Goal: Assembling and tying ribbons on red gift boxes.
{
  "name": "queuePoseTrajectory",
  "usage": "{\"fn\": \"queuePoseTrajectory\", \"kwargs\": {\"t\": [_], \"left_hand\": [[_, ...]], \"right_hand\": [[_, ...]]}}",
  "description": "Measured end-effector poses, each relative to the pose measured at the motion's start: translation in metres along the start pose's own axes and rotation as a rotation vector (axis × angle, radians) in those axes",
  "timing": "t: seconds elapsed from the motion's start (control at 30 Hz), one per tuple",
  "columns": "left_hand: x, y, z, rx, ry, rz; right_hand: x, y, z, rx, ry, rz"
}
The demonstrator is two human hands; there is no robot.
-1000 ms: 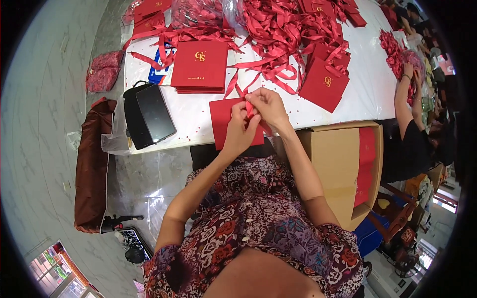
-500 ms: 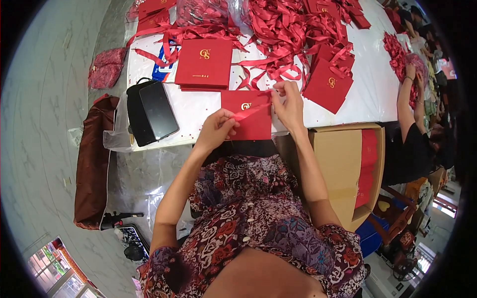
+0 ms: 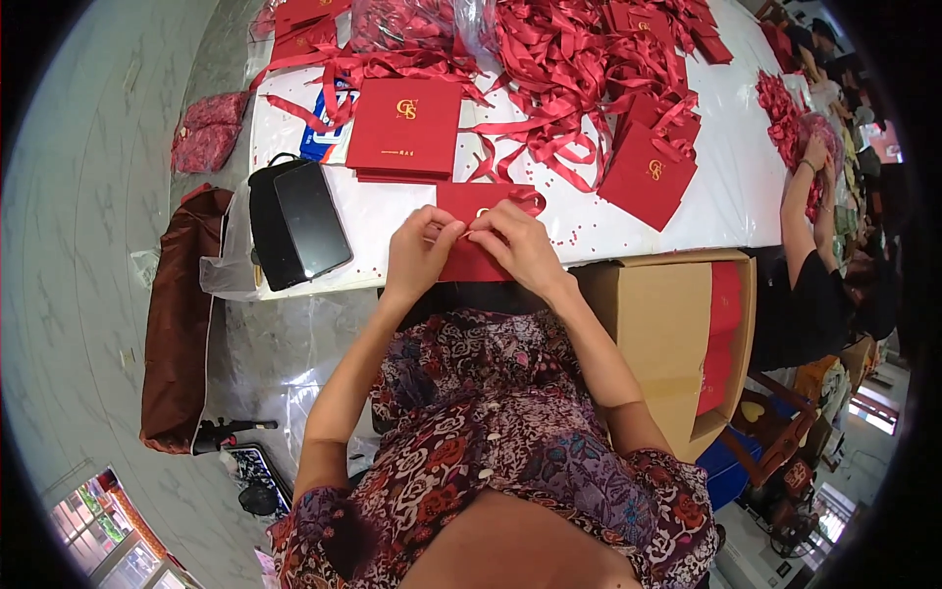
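A flat red paper bag (image 3: pixel 473 267) with a gold emblem lies at the table's near edge, in front of me. Over it, my left hand (image 3: pixel 420 253) pinches a red ribbon between thumb and fingers. My right hand (image 3: pixel 520 247) is closed in a pinch too, its fingertips almost meeting the left ones at the ribbon's end. A loop of the red ribbon (image 3: pixel 532 199) shows past the right knuckles, at the bag's upper right corner. The fingers hide most of the emblem and the exact grip on the ribbon.
A stack of red bags (image 3: pixel 404 126) lies just beyond; more red bags (image 3: pixel 648 175) sit at right below a heap of ribbons (image 3: pixel 549 59). A phone (image 3: pixel 312 221) rests on a black pouch at left. An open carton (image 3: pixel 659 344) stands right. A co-worker's arms (image 3: pixel 800 211) are farther right.
My right hand has moved left and down from the bag's upper right corner to meet my left hand. The ribbon, stretched between them before, now loops behind the right hand.
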State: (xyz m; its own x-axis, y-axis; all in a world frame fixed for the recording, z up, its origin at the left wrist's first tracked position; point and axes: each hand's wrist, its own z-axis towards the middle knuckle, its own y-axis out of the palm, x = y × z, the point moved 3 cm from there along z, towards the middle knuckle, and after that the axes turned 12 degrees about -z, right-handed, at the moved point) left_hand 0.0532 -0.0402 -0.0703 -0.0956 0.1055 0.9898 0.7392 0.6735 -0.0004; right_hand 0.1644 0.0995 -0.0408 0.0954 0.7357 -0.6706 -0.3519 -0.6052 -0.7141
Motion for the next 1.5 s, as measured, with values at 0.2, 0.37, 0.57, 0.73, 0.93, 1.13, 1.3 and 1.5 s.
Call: {"fn": "queuePoseTrajectory", "kwargs": {"t": [0.2, 0.37, 0.57, 0.73, 0.93, 1.13, 1.3, 1.5], "left_hand": [[-0.016, 0.022, -0.018, 0.161, 0.31, 0.444], [0.006, 0.035, -0.007, 0.168, 0.233, 0.389], [0.004, 0.032, 0.02, 0.072, 0.363, 0.567], [0.005, 0.036, 0.021, 0.085, 0.381, 0.563], [0.007, 0.036, 0.023, 0.117, 0.431, 0.552], [0.002, 0.032, 0.023, 0.127, 0.421, 0.439], [0.01, 0.035, 0.021, 0.153, 0.421, 0.454], [0.011, 0.038, 0.018, 0.137, 0.417, 0.414]], "right_hand": [[0.013, 0.004, 0.001, 0.133, 0.095, -0.057], [0.029, 0.009, 0.0, 0.164, 0.202, -0.122], [0.029, 0.017, 0.003, 0.236, 0.207, -0.198], [0.025, 0.017, 0.003, 0.263, 0.247, -0.242], [0.017, 0.025, 0.001, 0.345, 0.151, -0.278], [0.018, 0.029, 0.0, 0.267, 0.127, -0.2], [0.016, 0.025, 0.001, 0.279, 0.094, -0.214], [0.01, 0.022, -0.003, 0.221, 0.128, -0.239]]}}
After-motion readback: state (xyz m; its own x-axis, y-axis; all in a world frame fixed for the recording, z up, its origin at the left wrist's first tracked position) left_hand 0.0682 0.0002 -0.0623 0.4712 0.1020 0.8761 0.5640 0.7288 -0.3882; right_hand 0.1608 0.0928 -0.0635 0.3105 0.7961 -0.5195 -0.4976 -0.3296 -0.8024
